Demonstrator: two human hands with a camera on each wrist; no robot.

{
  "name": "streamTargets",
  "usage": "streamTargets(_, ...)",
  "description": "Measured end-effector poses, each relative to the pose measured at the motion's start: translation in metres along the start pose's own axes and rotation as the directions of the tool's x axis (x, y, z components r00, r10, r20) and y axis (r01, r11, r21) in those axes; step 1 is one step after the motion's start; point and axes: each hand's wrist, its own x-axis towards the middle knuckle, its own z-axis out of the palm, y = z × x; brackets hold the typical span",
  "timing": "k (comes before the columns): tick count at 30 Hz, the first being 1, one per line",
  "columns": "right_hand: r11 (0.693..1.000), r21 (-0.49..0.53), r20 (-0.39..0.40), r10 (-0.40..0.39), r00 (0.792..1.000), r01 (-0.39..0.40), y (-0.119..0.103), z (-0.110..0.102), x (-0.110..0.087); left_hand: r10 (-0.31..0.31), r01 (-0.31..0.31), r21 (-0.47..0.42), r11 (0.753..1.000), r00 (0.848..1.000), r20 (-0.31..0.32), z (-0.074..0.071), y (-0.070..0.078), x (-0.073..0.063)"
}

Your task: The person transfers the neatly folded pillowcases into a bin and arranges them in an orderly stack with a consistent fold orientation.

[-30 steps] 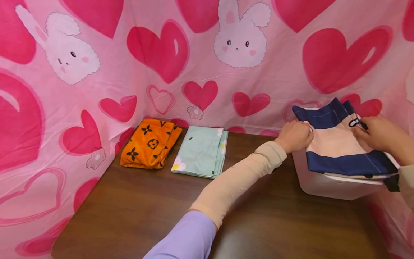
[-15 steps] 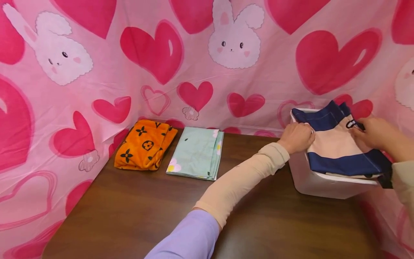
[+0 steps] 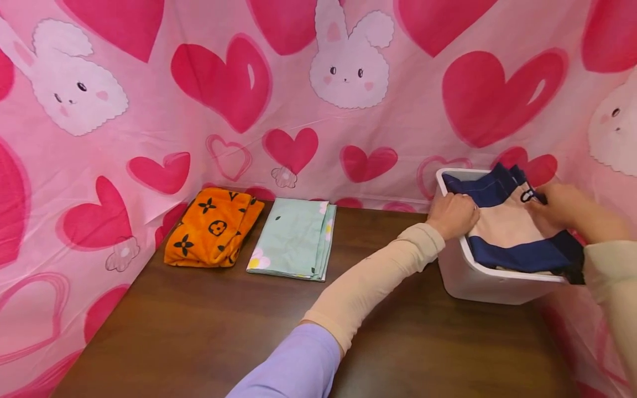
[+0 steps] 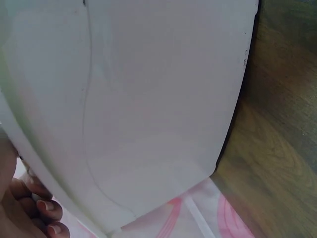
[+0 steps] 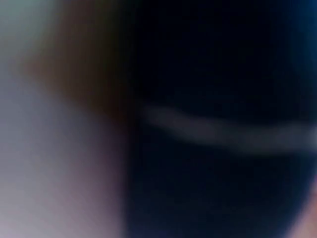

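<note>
In the head view a white plastic bin (image 3: pixel 502 284) stands at the right end of the table. My left hand (image 3: pixel 453 215) grips its left rim; the left wrist view shows the curled fingers (image 4: pixel 47 210) at the edge beside the bin's smooth wall (image 4: pixel 153 99). A folded navy-and-cream cloth item (image 3: pixel 507 221) with a dark drawcord lies in the bin's mouth, its back corners rising above the rim. My right hand (image 3: pixel 572 213) holds its right side near the cord, some fingers hidden. Dark, blurred fabric (image 5: pixel 223 74) fills much of the right wrist view.
To the left, a folded orange plush cloth (image 3: pixel 211 226) with black motifs lies beside a folded mint-green floral cloth (image 3: pixel 288 237). They rest on a brown wooden table (image 3: pixel 239 331). A pink heart-and-bunny curtain (image 3: pixel 293 83) hangs close behind and along both sides.
The navy-and-cream item has sunk lower into the bin, leaving more of the rim showing. Both hands keep their places on the bin and the cloth. The head view has shifted slightly right.
</note>
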Motion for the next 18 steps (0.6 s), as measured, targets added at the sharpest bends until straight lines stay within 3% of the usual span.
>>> streamTargets(9,0.999,0.048,0.017,-0.009,1.000,0.009,-0.004,0.005,0.004,-0.048,0.048,-0.008,0.999,0.999,0.026,0.002,-0.003,0.000)
streamTargets(18,0.996,0.082,0.015,-0.023,1.000,0.022,-0.002,0.013,0.005,-0.035,0.036,-0.033,0.999,0.998,0.058,0.004,-0.005,-0.002)
